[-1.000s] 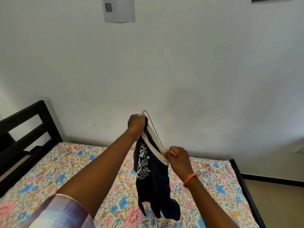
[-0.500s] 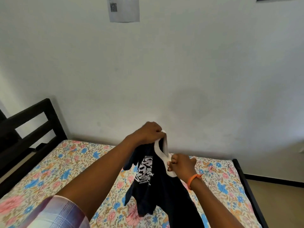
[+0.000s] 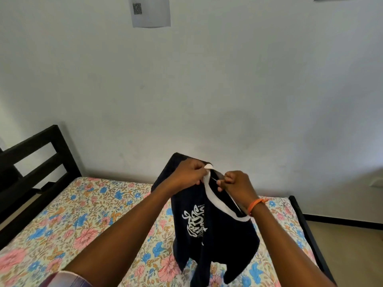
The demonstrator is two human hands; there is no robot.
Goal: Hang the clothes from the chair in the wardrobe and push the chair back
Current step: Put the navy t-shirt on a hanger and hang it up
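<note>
A dark navy T-shirt (image 3: 215,235) with a white collar band and white lettering on the chest hangs in the air above the bed. My left hand (image 3: 187,175) pinches the white collar at its top. My right hand (image 3: 235,183) grips the collar's other side, with an orange band on that wrist. A thin piece of wire hanger (image 3: 214,179) shows between the two hands; the rest of the hanger is hidden in the shirt. The chair and the wardrobe are out of view.
Under the shirt lies a bed with a floral sheet (image 3: 83,220) and a black frame, its headboard (image 3: 39,160) at the left. A plain white wall (image 3: 207,90) stands close behind, with a paper sheet (image 3: 150,11) stuck on it. Tiled floor (image 3: 352,245) shows at the right.
Both hands have come lower and closer together at the collar. The hanger hook that stood above the left hand is now down inside the shirt, and the shirt has spread wider.
</note>
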